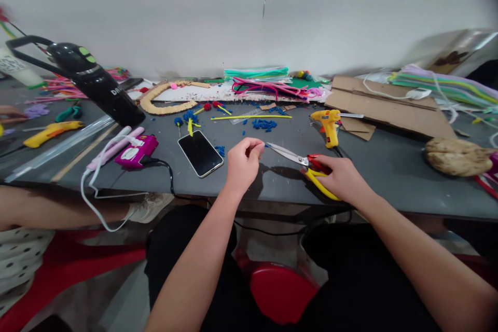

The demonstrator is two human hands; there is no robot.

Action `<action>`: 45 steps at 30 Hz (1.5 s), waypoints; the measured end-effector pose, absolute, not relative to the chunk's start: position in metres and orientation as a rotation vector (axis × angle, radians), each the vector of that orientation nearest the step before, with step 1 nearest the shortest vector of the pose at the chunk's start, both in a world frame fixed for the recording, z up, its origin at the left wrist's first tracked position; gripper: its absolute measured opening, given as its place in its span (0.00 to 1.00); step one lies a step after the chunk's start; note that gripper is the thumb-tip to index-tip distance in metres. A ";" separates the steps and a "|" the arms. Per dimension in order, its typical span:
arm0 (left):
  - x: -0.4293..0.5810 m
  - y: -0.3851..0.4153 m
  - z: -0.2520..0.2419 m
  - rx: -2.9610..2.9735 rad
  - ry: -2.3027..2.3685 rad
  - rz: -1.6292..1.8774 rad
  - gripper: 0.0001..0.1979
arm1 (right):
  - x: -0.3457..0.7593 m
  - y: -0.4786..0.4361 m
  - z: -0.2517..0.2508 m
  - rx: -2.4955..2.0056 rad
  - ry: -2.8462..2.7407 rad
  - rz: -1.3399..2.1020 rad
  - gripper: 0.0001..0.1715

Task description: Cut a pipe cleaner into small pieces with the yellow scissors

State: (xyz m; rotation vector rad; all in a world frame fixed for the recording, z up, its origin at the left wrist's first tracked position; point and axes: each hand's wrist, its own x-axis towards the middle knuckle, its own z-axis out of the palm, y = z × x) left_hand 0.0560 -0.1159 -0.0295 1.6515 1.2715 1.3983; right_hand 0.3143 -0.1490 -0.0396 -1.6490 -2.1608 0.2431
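My left hand (244,160) is closed in a pinch on a short blue pipe cleaner piece (266,144), most of it hidden by the fingers. In my right hand (342,179) are scissors (288,153) with one red and one yellow handle. Their blades point left and the tips are at the blue piece, slightly parted. Behind my hands lies a pile of cut blue pieces (264,125). A yellow pipe cleaner (251,117) stretches across the table beyond them. To the left, a blue and yellow pipe cleaner flower (190,120) lies by a smartphone (200,153).
A yellow glue gun (328,125) stands behind my right hand, near cardboard (385,106). At left are a purple power adapter (137,152) with cables, a tilted black bottle (103,85) and another glue gun (52,133). Another person's hand (11,113) shows at the far left.
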 end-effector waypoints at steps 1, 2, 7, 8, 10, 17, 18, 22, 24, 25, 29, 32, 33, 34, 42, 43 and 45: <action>0.056 -0.116 -0.030 1.656 1.274 1.398 0.06 | 0.314 -0.149 -0.039 -1.642 -2.158 0.244 0.14; 0.056 -0.116 -0.030 1.660 1.276 1.398 0.06 | 0.314 -0.149 -0.039 -1.636 -2.153 0.246 0.14; 0.056 -0.116 -0.030 1.663 1.280 1.402 0.06 | 0.314 -0.150 -0.038 -1.627 -2.143 0.244 0.16; 0.056 -0.117 -0.030 1.661 1.282 1.403 0.05 | 0.314 -0.150 -0.039 -1.631 -2.142 0.245 0.16; 0.057 -0.116 -0.030 1.652 1.283 1.407 0.05 | 0.314 -0.150 -0.039 -1.646 -2.135 0.250 0.16; 0.057 -0.115 -0.030 1.612 1.264 1.417 0.05 | 0.314 -0.150 -0.039 -1.712 -2.089 0.280 0.13; 0.057 -0.115 -0.030 1.605 1.265 1.420 0.05 | 0.314 -0.151 -0.037 -1.711 -2.080 0.292 0.12; 0.058 -0.116 -0.028 1.590 1.272 1.420 0.06 | 0.314 -0.153 -0.033 -1.679 -2.073 0.329 0.10; 0.058 -0.117 -0.027 1.588 1.277 1.414 0.06 | 0.313 -0.153 -0.033 -1.657 -2.093 0.345 0.10; 0.058 -0.117 -0.027 1.591 1.279 1.414 0.06 | 0.314 -0.153 -0.034 -1.649 -2.103 0.349 0.10; 0.058 -0.117 -0.027 1.616 1.278 1.420 0.06 | 0.314 -0.152 -0.037 -1.641 -2.136 0.325 0.11; 0.058 -0.117 -0.028 1.622 1.278 1.417 0.06 | 0.313 -0.151 -0.037 -1.647 -2.145 0.315 0.12; 0.058 -0.117 -0.028 1.621 1.278 1.416 0.07 | 0.313 -0.151 -0.037 -1.645 -2.143 0.312 0.12; 0.058 -0.117 -0.028 1.620 1.277 1.415 0.07 | 0.313 -0.150 -0.037 -1.643 -2.139 0.308 0.12; 0.058 -0.117 -0.028 1.617 1.271 1.413 0.06 | 0.315 -0.150 -0.040 -1.642 -2.141 0.292 0.15; 0.057 -0.117 -0.028 1.617 1.272 1.411 0.06 | 0.316 -0.150 -0.040 -1.647 -2.146 0.288 0.15; 0.057 -0.117 -0.028 1.623 1.275 1.407 0.06 | 0.316 -0.149 -0.040 -1.660 -2.149 0.276 0.15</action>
